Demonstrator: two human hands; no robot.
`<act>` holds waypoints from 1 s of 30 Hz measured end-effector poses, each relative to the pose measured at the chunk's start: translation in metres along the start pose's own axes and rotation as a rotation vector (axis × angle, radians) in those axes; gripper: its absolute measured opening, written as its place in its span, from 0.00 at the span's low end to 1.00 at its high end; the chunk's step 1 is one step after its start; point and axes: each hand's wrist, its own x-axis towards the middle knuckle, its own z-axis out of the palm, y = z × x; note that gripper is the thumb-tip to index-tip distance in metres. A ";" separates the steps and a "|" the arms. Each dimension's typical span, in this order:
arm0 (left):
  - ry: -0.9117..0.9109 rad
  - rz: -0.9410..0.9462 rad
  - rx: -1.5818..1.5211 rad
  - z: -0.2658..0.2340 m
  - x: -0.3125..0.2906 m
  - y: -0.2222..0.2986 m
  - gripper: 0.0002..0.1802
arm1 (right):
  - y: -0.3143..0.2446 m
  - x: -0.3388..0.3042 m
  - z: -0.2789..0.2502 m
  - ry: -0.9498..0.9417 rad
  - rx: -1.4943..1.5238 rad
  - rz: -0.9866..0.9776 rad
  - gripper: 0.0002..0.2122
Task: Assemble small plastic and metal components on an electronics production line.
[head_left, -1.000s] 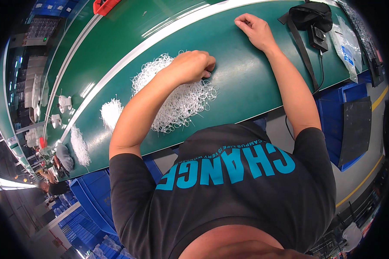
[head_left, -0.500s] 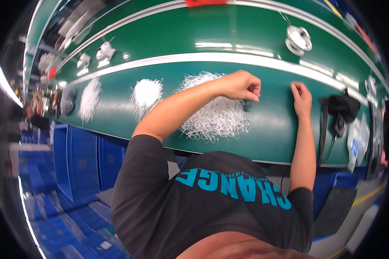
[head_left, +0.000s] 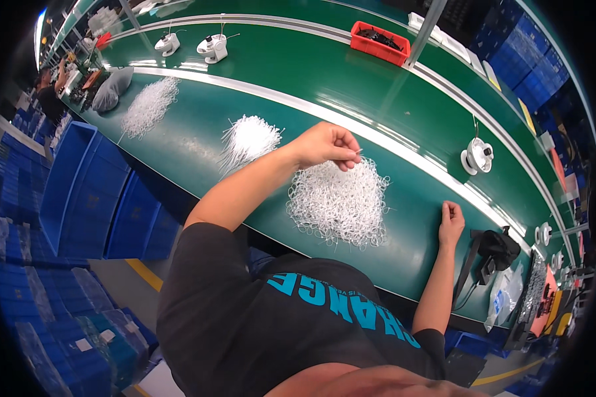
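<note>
My left hand (head_left: 330, 147) hovers over the far edge of a large pile of white looped cable ties (head_left: 341, 205). Thumb and index finger are pinched together, and a thin white tie end (head_left: 359, 152) shows at their tips. To the right, beyond the pile, my right hand (head_left: 451, 223) is held above the green bench with its fingers closed together. Whatever they hold, if anything, is too small to make out. A smaller heap of white ties (head_left: 250, 140) lies left of the large pile, partly behind my left forearm.
Another tie pile (head_left: 151, 107) and a grey bag (head_left: 113, 89) lie farther left. A black strapped item (head_left: 498, 250) and a clear plastic bag (head_left: 505, 296) are at right. Beyond the metal rail, white round devices (head_left: 477, 157) and a red bin (head_left: 379, 44) stand on the green surface. Blue crates (head_left: 79, 192) stand at lower left.
The whole view has turned and shifted, bringing the red bin and more blue crates in. My left hand stays pinched near the large pile; my right hand sits lower, its fingers closed.
</note>
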 end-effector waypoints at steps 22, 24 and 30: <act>0.873 0.343 -0.318 -0.264 -0.025 0.028 0.13 | -0.001 -0.002 0.008 0.053 -0.289 -0.061 0.08; 1.063 0.326 -0.420 -0.338 -0.021 0.020 0.16 | -0.008 -0.001 0.014 0.048 -0.321 -0.069 0.08; 1.509 0.258 -0.320 -0.452 0.000 0.008 0.28 | -0.006 0.000 0.015 0.074 -0.353 -0.066 0.07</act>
